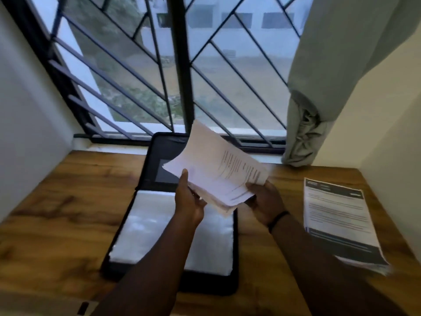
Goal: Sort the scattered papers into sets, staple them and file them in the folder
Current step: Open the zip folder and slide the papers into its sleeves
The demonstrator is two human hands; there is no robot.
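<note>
A black zip folder (159,151) lies open on the wooden desk, its clear plastic sleeves (141,231) facing up. Above it I hold a set of printed white papers (218,165), tilted up toward the window. My left hand (188,201) grips the set's lower left edge with the thumb on top. My right hand (265,201), a dark band on its wrist, grips the lower right corner. A second stack of printed papers (337,215) with dark header bands lies flat on the desk to the right.
The wooden desk (63,201) sits in a niche between white walls. A barred window (182,76) is behind the folder, and a grey curtain (319,99) hangs bunched at the right. A small pale object (84,307) shows at the bottom left edge.
</note>
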